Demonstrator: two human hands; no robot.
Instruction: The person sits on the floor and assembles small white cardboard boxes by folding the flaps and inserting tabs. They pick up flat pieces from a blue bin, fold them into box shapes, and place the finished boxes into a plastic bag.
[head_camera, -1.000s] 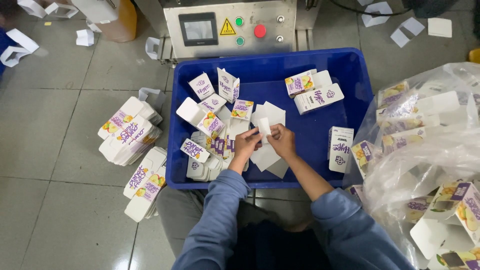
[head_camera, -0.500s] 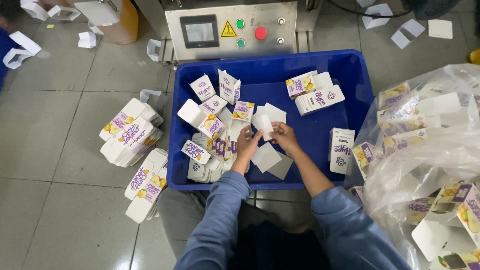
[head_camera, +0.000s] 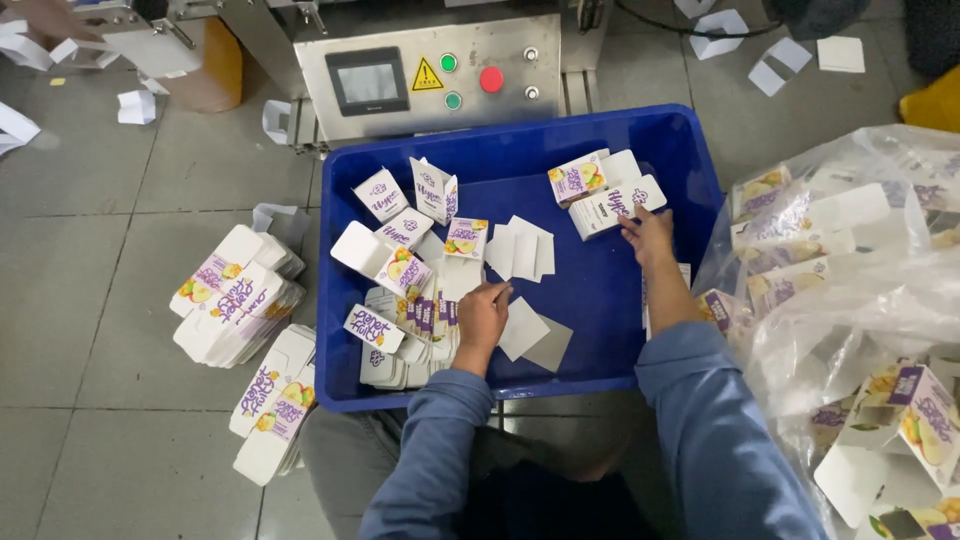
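The left hand is rested on the row of flattened cartons stacked on edge in the blue crate, fingers curled together on the top edges, which appears to hold the row upright. The right hand is extended to the far side, its fingertips laid against a white folded carton; whether it is pinched cannot be told. White blank sheets lie between the hands. More cartons are bagged in clear plastic to the right.
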